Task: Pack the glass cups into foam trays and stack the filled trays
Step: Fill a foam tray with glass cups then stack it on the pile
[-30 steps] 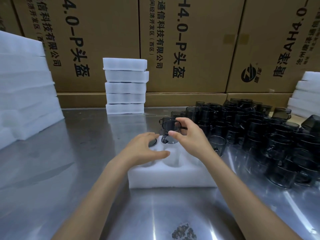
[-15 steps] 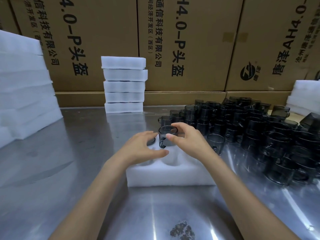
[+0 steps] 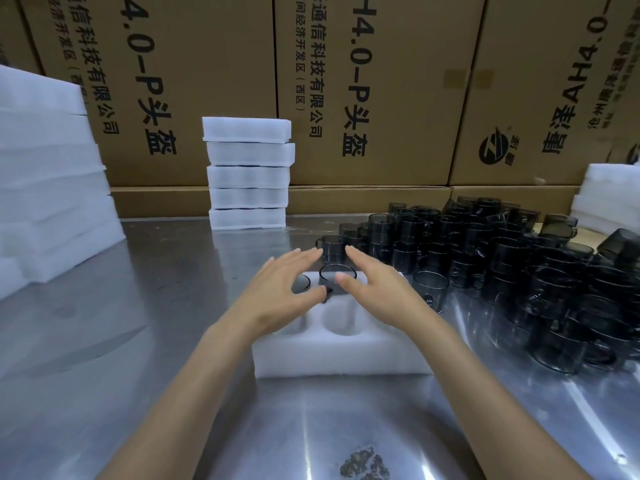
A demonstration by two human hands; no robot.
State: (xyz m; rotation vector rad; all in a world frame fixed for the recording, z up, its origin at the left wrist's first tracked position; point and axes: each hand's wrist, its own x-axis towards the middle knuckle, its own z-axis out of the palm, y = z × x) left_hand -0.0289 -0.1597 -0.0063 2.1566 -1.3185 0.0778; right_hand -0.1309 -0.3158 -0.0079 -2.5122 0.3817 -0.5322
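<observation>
**Both hands loose over a foam tray with a cup seated at its far end**

Large cardboard boxes (image 3: 363,88) printed with black lettering form the back wall. In front of them runs the steel tabletop (image 3: 104,341). White foam slabs (image 3: 48,174) are piled at its left edge, and more foam (image 3: 609,199) sits at the far right. A stack of foam trays (image 3: 247,174), five high, stands upright near the boxes. A dense crowd of dark glass cups (image 3: 519,271) fills the right side of the tabletop.

The foam tray (image 3: 339,355) being filled lies in the centre, with round wells in its top. A dark cup (image 3: 337,277) sits in a far well, its rim showing above the foam; another dark rim (image 3: 300,284) shows just left of it, partly hidden.

The left hand (image 3: 277,292) and right hand (image 3: 377,292) hover over the tray on either side of the cup, fingers straight and spread, gripping nothing. Whether the thumbs touch the cup I cannot tell.
</observation>
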